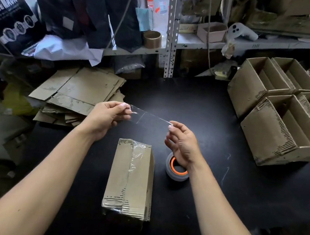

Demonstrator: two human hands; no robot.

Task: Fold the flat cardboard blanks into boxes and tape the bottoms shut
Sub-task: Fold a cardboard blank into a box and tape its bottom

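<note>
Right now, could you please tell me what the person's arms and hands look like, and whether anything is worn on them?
Both forearms are bare right up to the bottom edge of the picture: no sleeves show. The left hand and the right hand wear no gloves, and no watch, ring or bracelet shows on the sides facing the camera. The fingernails look short and unpainted.

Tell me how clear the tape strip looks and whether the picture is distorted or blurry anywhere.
Head view: the clear tape strip between the left hand and right hand shows only by faint glints; wide-angle bending curves the shelf upright; the upper-left corner is smeared and soft.
</note>
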